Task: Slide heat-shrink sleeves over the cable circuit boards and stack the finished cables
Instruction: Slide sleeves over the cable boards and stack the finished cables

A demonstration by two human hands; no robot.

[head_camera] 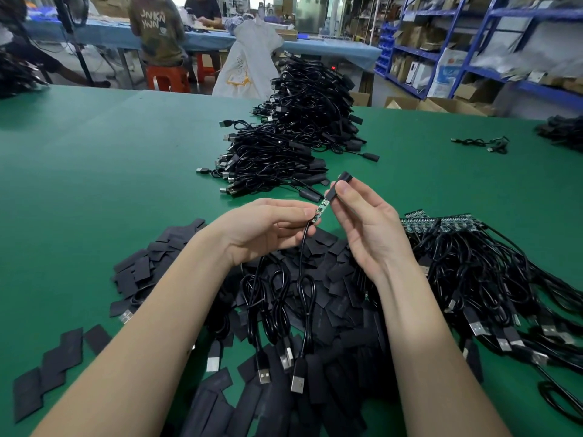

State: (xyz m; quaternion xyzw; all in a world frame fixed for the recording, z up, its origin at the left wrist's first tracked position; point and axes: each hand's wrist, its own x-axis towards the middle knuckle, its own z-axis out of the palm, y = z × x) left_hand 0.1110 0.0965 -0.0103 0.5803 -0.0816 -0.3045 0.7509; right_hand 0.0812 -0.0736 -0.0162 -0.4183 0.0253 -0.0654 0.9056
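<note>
While the small green circuit board (321, 210) tilts up and to the right above the worktop (94, 171), my left hand (262, 228) pinches its lower cable end and my right hand (362, 225) grips the black sleeve (339, 186) just past its upper tip, on the same slanting axis. Loose sleeves (151, 263) lie below, finished cables (284, 146) beyond, unsleeved cables (473, 269) at right.

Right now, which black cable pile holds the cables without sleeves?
The pile of black cables at right: bare green circuit boards show along its far edge. The far middle stack is sleeved.
</note>
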